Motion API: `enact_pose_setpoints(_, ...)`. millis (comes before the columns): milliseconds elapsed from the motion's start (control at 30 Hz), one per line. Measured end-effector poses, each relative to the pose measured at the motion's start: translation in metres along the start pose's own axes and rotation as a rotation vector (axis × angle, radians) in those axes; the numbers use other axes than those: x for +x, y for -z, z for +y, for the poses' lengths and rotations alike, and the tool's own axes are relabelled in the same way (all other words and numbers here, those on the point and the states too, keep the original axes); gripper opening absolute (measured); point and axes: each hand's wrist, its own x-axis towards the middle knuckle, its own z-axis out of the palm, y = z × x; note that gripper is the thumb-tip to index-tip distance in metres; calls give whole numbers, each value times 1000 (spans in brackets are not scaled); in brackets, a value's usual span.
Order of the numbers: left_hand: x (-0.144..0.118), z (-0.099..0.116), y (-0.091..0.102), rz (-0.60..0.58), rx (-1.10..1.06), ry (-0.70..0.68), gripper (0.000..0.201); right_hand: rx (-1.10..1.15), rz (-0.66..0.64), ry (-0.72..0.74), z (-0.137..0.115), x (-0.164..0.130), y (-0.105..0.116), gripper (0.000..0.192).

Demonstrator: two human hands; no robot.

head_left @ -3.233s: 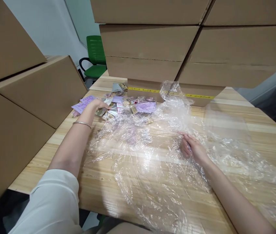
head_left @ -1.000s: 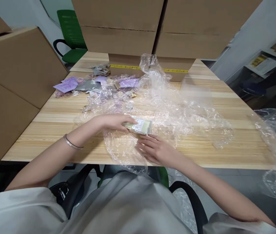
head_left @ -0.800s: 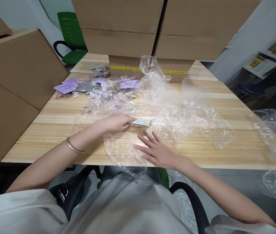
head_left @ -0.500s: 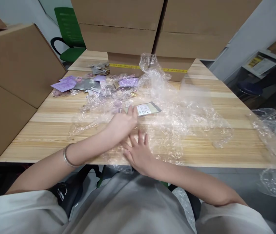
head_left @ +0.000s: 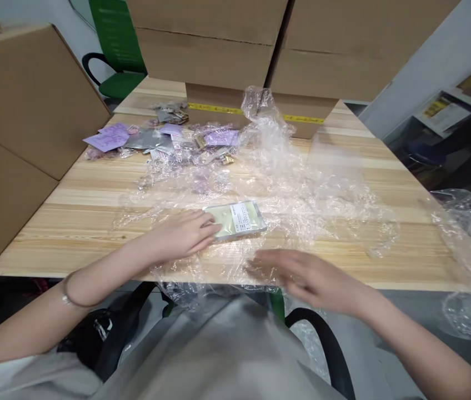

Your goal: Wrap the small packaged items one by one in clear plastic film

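Note:
A small flat packet [head_left: 237, 219], pale green with a white label, lies on crumpled clear plastic film [head_left: 302, 183] on the wooden table [head_left: 94, 194]. My left hand [head_left: 185, 233] rests flat on the film with its fingertips on the packet's left end. My right hand [head_left: 306, 275], blurred by motion, hovers with fingers spread over the film at the table's near edge and holds nothing. A silver bangle [head_left: 69, 294] circles my left wrist.
A scatter of purple and silver packets [head_left: 164, 141] lies at the far left of the table. Cardboard boxes [head_left: 260, 50] stand stacked at the back and on the left [head_left: 23, 100]. More clear film [head_left: 469, 250] hangs off the right. A green chair [head_left: 114, 55] stands behind.
My left hand has laid the packet flat on the film, nearer to me. My right hand swept right along the table's near edge.

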Motion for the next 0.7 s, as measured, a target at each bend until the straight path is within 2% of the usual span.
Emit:
enact_pose_setpoints(67,-37,-13,-2,99,-44,41,42,-242,262,-133,32,-32,6,71)
enact_pose_setpoints(100,-55,-17,-5,121,-62,67,44,-344,289,-161,48,-44,6,76)
enact_pose_setpoints(167,-85,-22,-12,83,-95,70,56,-440,261,-147,73,-60,2,83)
enact_pose_setpoints(267,-109,-23,-21,-41,-153,83,74,-419,166,-27,93,-59,-7,81)
enact_pose_setpoints(400,-117,-24,-24,-91,-207,144,79,-307,96,110,91,-33,-13,63)
enact_pose_setpoints(467,-121,-27,-24,-54,-234,166,74,-213,113,172,86,-19,-16,53)
enact_pose_setpoints(533,-127,-29,-28,24,-267,168,64,-92,193,185,81,-8,-18,40)
enact_pose_setpoints(600,-134,-30,-32,94,-295,140,55,53,296,105,77,2,-20,29)
enact_pose_setpoints(700,-139,-26,-40,68,-287,69,62,324,367,-185,74,15,-21,40)
